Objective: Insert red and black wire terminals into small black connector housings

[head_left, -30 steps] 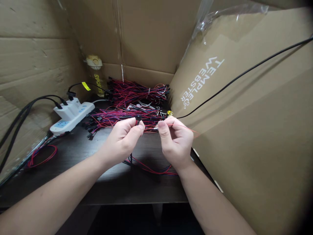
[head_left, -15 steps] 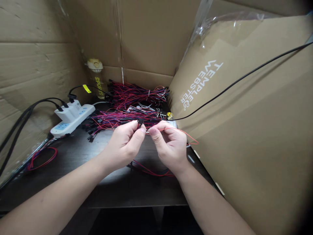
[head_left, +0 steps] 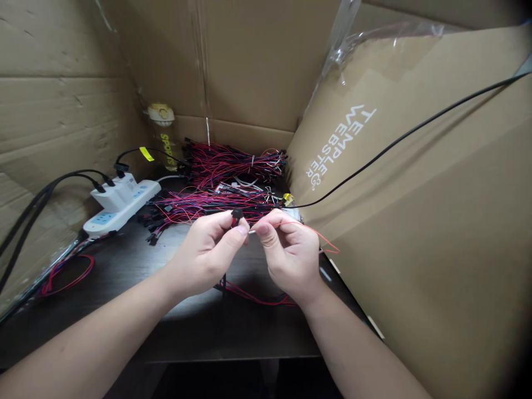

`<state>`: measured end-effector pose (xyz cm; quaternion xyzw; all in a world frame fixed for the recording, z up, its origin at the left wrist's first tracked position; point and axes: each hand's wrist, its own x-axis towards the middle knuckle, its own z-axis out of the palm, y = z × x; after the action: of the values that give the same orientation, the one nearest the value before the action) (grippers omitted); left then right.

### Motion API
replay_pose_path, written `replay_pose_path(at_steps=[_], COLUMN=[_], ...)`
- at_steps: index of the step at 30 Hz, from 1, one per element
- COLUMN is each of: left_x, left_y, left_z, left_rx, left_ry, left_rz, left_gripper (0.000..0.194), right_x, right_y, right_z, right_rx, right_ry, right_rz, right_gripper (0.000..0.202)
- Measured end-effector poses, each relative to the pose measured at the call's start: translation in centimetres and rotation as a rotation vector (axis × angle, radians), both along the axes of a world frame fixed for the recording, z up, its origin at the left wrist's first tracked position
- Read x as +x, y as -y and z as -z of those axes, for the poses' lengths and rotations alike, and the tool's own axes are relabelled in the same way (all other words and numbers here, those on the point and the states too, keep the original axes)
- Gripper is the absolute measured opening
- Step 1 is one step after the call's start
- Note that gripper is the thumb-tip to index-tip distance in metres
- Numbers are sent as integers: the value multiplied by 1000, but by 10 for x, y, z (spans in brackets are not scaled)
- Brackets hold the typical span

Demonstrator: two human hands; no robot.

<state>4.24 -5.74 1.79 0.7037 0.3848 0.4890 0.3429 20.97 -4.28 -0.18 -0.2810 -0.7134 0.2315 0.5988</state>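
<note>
My left hand (head_left: 218, 241) pinches a small black connector (head_left: 236, 213) with short red and dark wires running into the fingers. Opposite it, my right hand (head_left: 286, 244) is closed on a thin red wire (head_left: 322, 230), which loops out past the right side of the hand. Between the two sets of fingertips shows a short white tip (head_left: 252, 232), close to the left thumb. Whether it touches anything inside the left fingers is hidden. Behind the hands lies a bundle of red, purple and black wires (head_left: 195, 202) with black connectors at its left end.
A second tied wire bundle (head_left: 233, 163) lies farther back, near a clear bottle (head_left: 164, 136). On the left sits a white power strip (head_left: 120, 208) with plugs and black cords. Cardboard walls (head_left: 415, 166) enclose the dark table (head_left: 124, 299). A black cable (head_left: 386, 147) crosses at the right.
Both hands keep their pinching hold, with a slightly wider gap between the fingertips and more white tip showing. The whole view has shifted a little.
</note>
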Motion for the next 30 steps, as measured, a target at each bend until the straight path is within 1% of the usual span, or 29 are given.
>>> replay_pose_path(at_steps=[6, 12, 15, 20, 26, 30], left_x=[-4, -4, -3, -3, -6, -5], left_y=[-2, -2, -2, -1, -2, -3], left_z=[2, 3, 1, 1, 4, 5], left_rx=[-15, -17, 54, 204, 284, 357], left_ry=[55, 46, 18, -77, -117, -144], left_rz=[44, 64, 61, 2, -7, -51], left_gripper=[26, 27, 25, 22, 19, 19], right_x=[0, 0, 0, 1, -1, -3], right_y=[1, 2, 3, 4, 4, 4], right_z=[0, -1, -2, -1, 1, -1], right_rx=[-1, 1, 0, 1, 33, 40], right_ry=[-7, -17, -18, -26, -63, -88], right_rz=[-15, -25, -22, -3, 34, 36], right_gripper=[20, 19, 19, 16, 10, 9])
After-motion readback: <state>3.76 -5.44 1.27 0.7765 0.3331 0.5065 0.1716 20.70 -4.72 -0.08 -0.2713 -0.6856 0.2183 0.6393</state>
